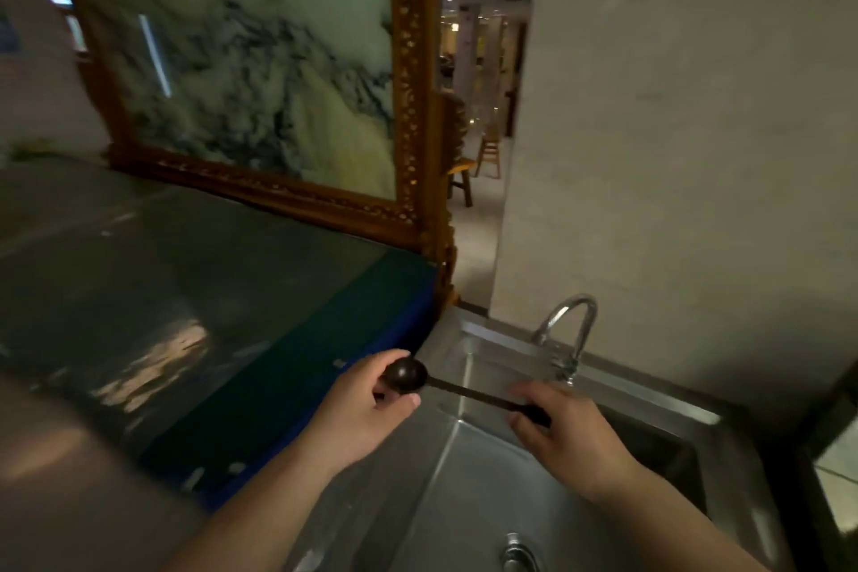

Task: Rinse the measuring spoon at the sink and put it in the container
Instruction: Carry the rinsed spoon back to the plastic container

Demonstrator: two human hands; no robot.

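Observation:
A dark measuring spoon [459,388] with a round bowl and a long thin handle is held level over the left rim of the steel sink [464,502]. My left hand [367,413] grips the bowl end between thumb and fingers. My right hand [566,432] pinches the far end of the handle. The chrome tap [568,334] arches just behind my right hand; no water is seen running. The sink drain [517,555] lies below my hands. No container is in view.
A glass-topped counter with a blue edge [297,386] runs along the left of the sink. A large gold-framed picture [260,74] stands on it. A pale wall [673,153] rises behind the tap, with a doorway and wooden chairs [487,149] beyond.

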